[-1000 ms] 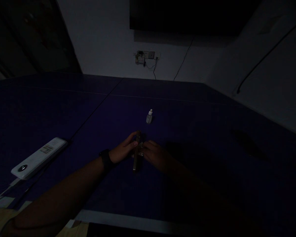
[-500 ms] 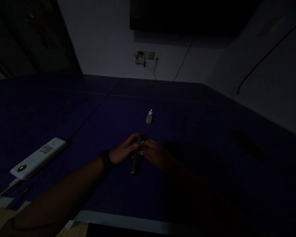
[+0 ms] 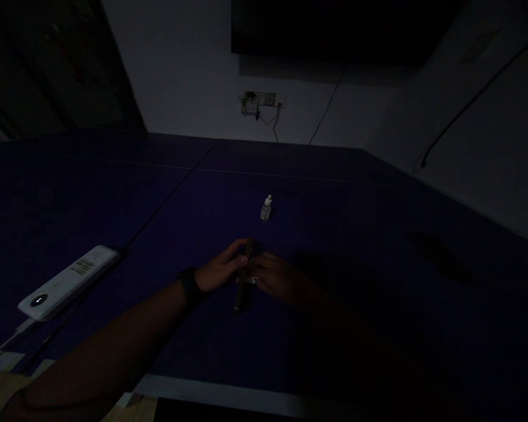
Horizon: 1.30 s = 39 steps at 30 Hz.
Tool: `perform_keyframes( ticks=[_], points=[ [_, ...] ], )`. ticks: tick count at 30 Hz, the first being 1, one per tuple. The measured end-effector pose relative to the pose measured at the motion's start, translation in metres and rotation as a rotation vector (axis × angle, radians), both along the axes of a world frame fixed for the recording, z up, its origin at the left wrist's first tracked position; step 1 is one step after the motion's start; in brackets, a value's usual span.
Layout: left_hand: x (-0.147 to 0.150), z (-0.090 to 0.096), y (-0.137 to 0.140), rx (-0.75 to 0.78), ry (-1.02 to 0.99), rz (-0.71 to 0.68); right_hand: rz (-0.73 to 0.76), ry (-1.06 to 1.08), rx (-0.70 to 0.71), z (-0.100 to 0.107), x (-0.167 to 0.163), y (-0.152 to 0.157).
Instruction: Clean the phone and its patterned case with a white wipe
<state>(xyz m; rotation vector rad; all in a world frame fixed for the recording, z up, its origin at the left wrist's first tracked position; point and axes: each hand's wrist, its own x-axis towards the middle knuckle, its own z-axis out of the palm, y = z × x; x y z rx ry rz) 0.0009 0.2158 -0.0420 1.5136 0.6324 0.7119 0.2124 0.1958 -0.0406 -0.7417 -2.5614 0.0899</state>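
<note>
In the dim head view, my left hand, with a dark watch on its wrist, is closed round a thin brownish phone. The phone stands on its long edge, its narrow side facing up. Against its right face my right hand is pressed, fingers bent together. A bit of white cloth or tissue shows under those fingers; most of it is hidden. Beyond both hands a small clear bottle with a white dropper top stands upright on the dark blue tabletop.
At the left lies a white power strip with cables at both ends. A dark flat object lies to the right. On the far wall are sockets with hanging cables, below a large black screen.
My right hand has slid slightly along the phone's face, and the white cloth or tissue now shows lower and less. My left hand keeps its grip.
</note>
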Motion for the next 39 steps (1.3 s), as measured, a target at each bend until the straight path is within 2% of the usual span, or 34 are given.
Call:
perform_keyframes(
  ticks=[5,9,16,21,23,28,30,33,35,39],
  points=[
    [-0.001,0.003,0.0,0.021,0.016,-0.01,-0.205,0.059,0.11,-0.001,0.002,0.008],
    [-0.001,0.002,0.0,0.019,0.016,-0.017,-0.224,0.014,0.09,-0.001,-0.001,0.008],
    [-0.002,0.0,0.001,0.016,-0.007,-0.019,-0.14,0.009,0.056,-0.002,0.0,0.001],
    [-0.002,0.0,0.001,0.002,-0.022,-0.054,-0.268,0.01,0.12,-0.003,0.002,0.008],
    [-0.002,0.0,0.001,0.004,-0.021,-0.057,-0.238,0.002,0.097,-0.002,0.003,0.007],
    [-0.002,-0.001,0.002,0.017,-0.02,-0.055,-0.043,0.03,-0.032,-0.001,0.003,-0.002],
    [-0.002,-0.001,0.002,0.02,-0.02,-0.068,-0.076,0.056,-0.03,-0.002,0.002,-0.002],
    [-0.002,0.0,0.002,0.022,-0.021,-0.087,-0.217,0.079,0.017,-0.002,0.001,0.0],
    [-0.002,0.0,0.002,0.025,-0.02,-0.092,-0.236,0.074,0.016,-0.001,0.001,0.0],
    [-0.003,0.001,0.002,0.035,-0.015,-0.093,-0.038,0.055,-0.069,0.001,0.002,-0.005]
  ],
)
